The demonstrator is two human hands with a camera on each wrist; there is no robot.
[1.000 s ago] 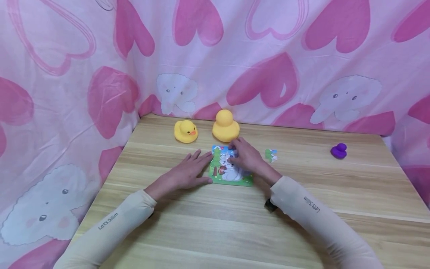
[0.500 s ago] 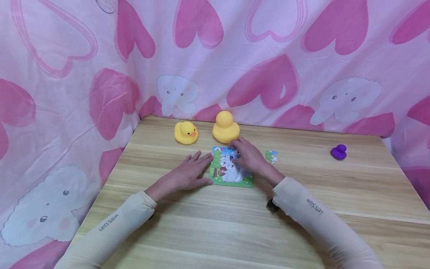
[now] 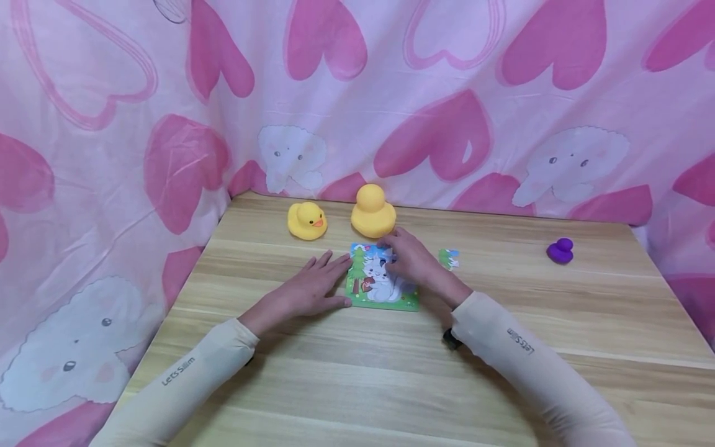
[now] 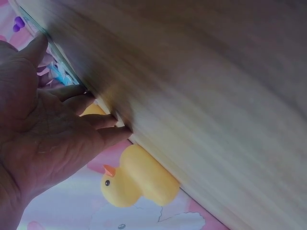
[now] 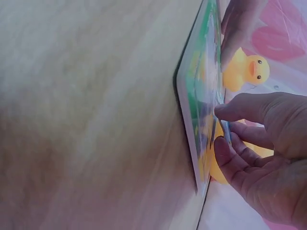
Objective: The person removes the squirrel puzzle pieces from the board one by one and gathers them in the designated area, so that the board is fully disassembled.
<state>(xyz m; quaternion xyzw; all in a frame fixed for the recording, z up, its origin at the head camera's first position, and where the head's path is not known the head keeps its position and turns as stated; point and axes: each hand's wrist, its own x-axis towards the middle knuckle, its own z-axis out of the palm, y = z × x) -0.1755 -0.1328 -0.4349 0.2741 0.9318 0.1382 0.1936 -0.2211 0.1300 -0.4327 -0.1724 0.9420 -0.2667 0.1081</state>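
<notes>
Pink heart curtain (image 3: 447, 93) behind wooden desk (image 3: 391, 385). Puzzle board (image 3: 380, 287) flat at desk centre, long axis running near-to-far, picture top pointing toward curtain. Left hand (image 3: 310, 290) flat, fingers straight, touching board's left edge. Right hand (image 3: 410, 261) fingers curled, pressing blue piece onto board's far right corner. Big yellow duck (image 3: 373, 211) just behind board, small yellow duck (image 3: 306, 220) to its left, purple duck (image 3: 560, 250) far right, loose piece (image 3: 449, 258) beside right hand.
</notes>
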